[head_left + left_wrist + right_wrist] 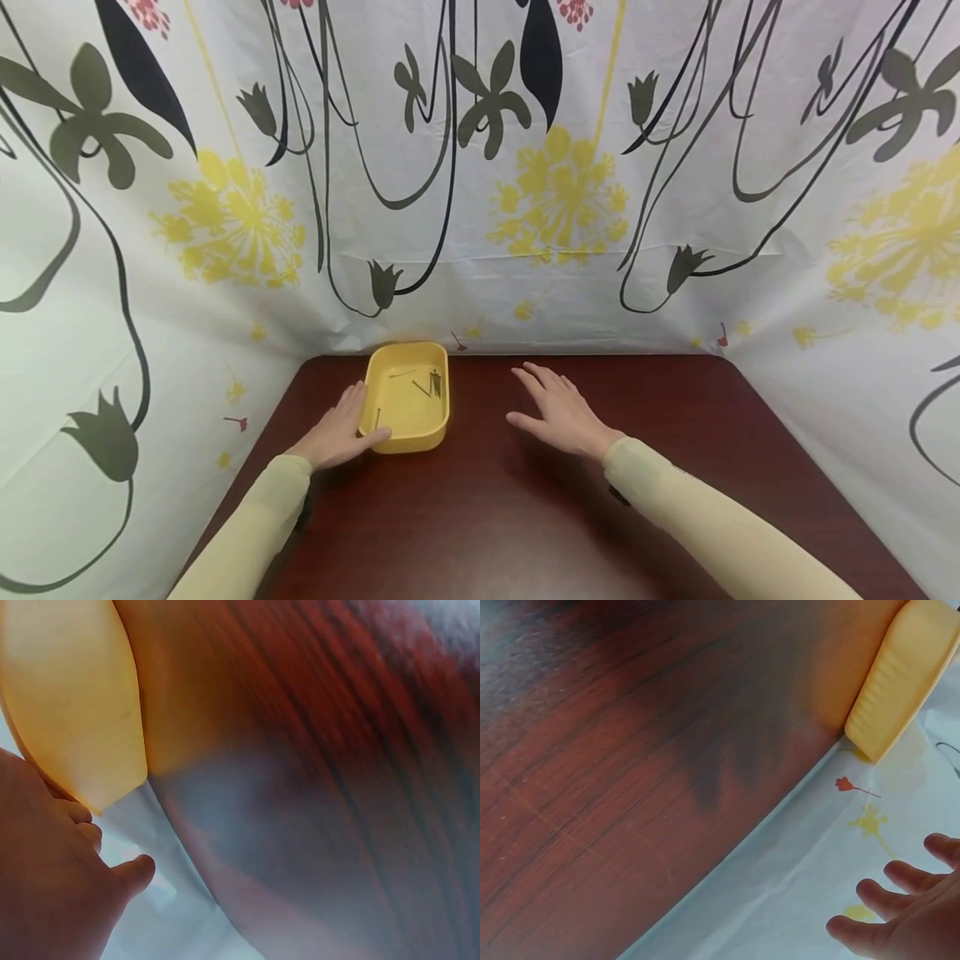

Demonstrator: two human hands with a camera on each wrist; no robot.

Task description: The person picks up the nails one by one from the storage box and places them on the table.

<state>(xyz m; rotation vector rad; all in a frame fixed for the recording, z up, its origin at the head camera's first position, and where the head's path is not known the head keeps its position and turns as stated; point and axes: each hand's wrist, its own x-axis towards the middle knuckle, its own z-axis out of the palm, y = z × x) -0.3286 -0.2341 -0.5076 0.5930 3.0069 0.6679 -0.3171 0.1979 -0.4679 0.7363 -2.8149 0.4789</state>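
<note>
A shallow yellow plastic tray (408, 435) sits at the back left of the table, and its outer wall (75, 690) fills the upper left of the left wrist view. Inside lie several thin dark nails or screws (436, 384), most bunched at the right side; their exact kind is too small to tell. My left hand (341, 433) is at the tray's left side, fingers extended along the wall and thumb by the near left corner. To the right of the tray, my right hand (562, 412) hovers above the table with fingers spread and holds nothing.
The dark red wooden table (487, 517) ends at a white patterned cloth (465, 292) hanging behind it and on both sides. The tray stands close to the table's back edge. Long light sleeves (705, 517) cover both arms.
</note>
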